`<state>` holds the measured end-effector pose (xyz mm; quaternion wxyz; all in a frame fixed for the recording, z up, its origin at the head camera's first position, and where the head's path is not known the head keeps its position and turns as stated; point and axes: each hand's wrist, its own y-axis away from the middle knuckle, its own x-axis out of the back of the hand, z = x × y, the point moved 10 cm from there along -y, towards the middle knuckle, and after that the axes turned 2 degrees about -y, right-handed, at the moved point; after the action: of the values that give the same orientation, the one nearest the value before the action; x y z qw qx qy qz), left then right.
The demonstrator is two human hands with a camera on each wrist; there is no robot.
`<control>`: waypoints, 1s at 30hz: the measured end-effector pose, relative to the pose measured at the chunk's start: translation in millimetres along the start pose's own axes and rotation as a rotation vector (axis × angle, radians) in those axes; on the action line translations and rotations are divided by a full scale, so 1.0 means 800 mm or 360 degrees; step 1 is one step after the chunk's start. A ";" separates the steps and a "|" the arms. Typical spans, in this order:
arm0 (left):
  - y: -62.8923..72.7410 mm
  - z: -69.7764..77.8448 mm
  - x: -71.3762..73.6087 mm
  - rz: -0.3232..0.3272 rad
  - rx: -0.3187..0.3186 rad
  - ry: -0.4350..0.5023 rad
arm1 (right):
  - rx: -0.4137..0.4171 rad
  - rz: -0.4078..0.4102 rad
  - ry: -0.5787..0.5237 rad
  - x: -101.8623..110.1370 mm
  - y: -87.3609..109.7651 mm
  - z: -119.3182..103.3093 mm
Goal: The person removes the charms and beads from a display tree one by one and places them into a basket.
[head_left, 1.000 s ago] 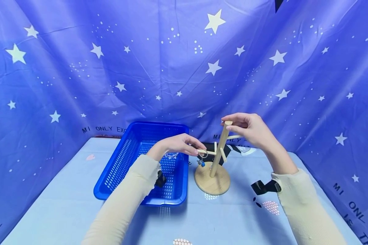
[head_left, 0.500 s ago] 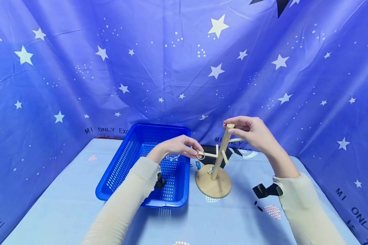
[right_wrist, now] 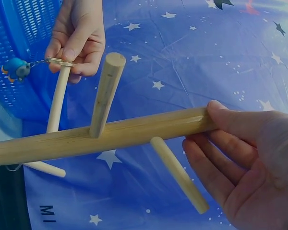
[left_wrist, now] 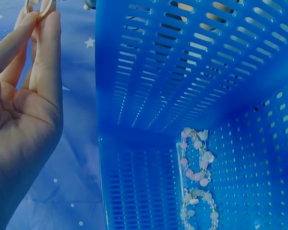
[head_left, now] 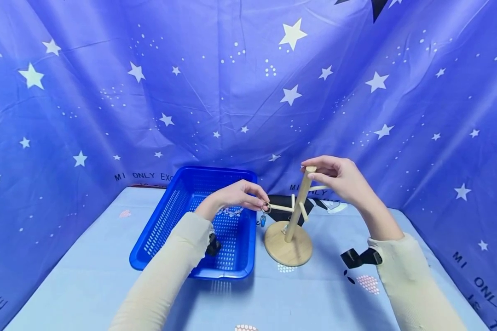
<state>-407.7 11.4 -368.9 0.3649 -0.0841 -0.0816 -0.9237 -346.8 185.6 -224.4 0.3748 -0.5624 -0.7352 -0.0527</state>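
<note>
My left hand (head_left: 242,195) pinches the metal ring of a keychain (right_wrist: 61,62) between thumb and fingers, right at the tip of a wooden peg (right_wrist: 58,98). A small blue figure (right_wrist: 17,69) dangles from the ring by a short chain. The peg belongs to a wooden stand (head_left: 300,202) with a round base (head_left: 290,255) and several pegs. My right hand (head_left: 337,174) grips the top of its post, thumb on one side and fingers on the other. Low by the post shows a small whitish trinket (head_left: 285,229).
Left of the stand sits a blue perforated basket (head_left: 249,271), partly under my left forearm. Inside it lie a pink-and-clear beaded bracelet (left_wrist: 197,155) and a paler one (left_wrist: 200,215). A starry blue curtain (head_left: 215,92) hangs behind the table (head_left: 306,299).
My left hand has moved left with the keychain ring, from around the peg out to its tip, and the blue figure has swung along. The right hand keeps its grip on the post.
</note>
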 end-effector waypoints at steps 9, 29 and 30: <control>0.016 0.001 0.018 0.0061 -0.0018 0.0021 | -0.0083 0.0093 0.0073 0.019 0.014 0.018; 0.070 -0.009 0.107 0.0368 -0.0057 0.0072 | -0.0267 0.0061 0.0071 0.034 0.037 0.061; 0.072 -0.013 0.111 0.0384 -0.0047 0.0077 | -0.0269 0.0053 0.0067 0.034 0.036 0.060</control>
<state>-432.9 -91.0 -354.8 0.4740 -0.0763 -0.0483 -0.8759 -347.6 241.5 -252.4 0.3420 -0.6030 -0.7106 -0.1201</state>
